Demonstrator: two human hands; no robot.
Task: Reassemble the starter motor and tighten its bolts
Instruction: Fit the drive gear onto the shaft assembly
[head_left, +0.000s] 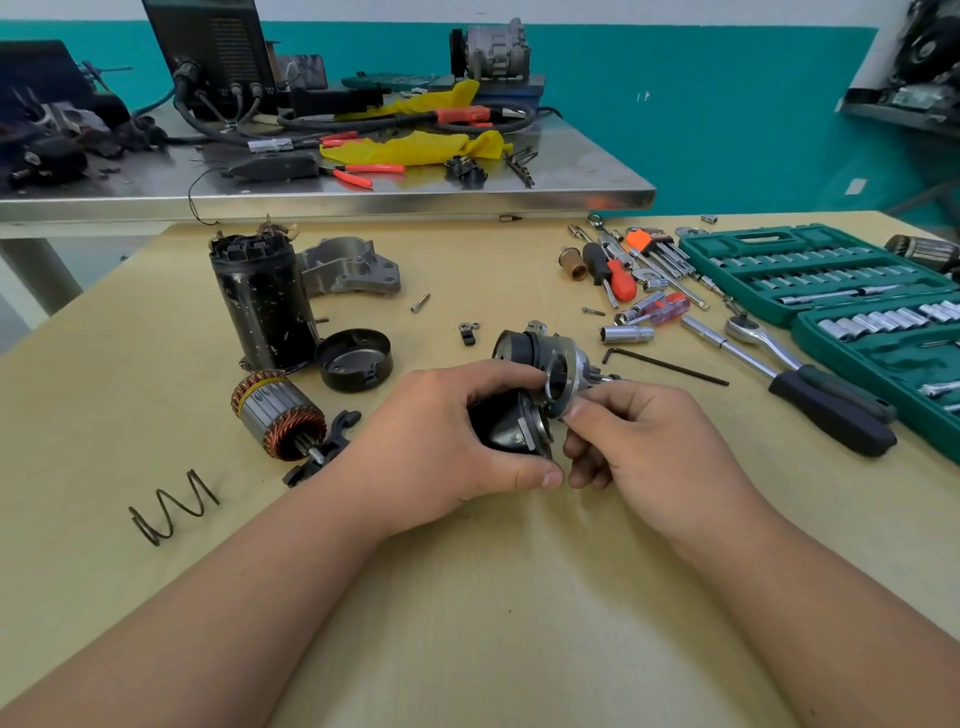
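My left hand (441, 441) grips a black cone-shaped starter part (506, 426) just above the table. My right hand (644, 441) pinches the silver ring-shaped plate (563, 382) of the drive assembly against it. A black round piece (511, 345) of that assembly shows behind my fingers. The black motor housing (265, 306) stands upright at the left, with the copper-wound armature (280, 415) lying in front of it. A black end cap (354, 359) lies open side up beside them. The grey aluminium nose housing (353, 270) rests behind.
A coil spring (174, 506) lies at the left front. A black fork lever (322, 454) sits by the armature. Loose bolts (420, 303), a socket (626, 334), a hex key (665, 366), a ratchet (810, 384), screwdrivers (618, 278) and green socket cases (841, 291) fill the right. A steel bench (363, 197) stands behind.
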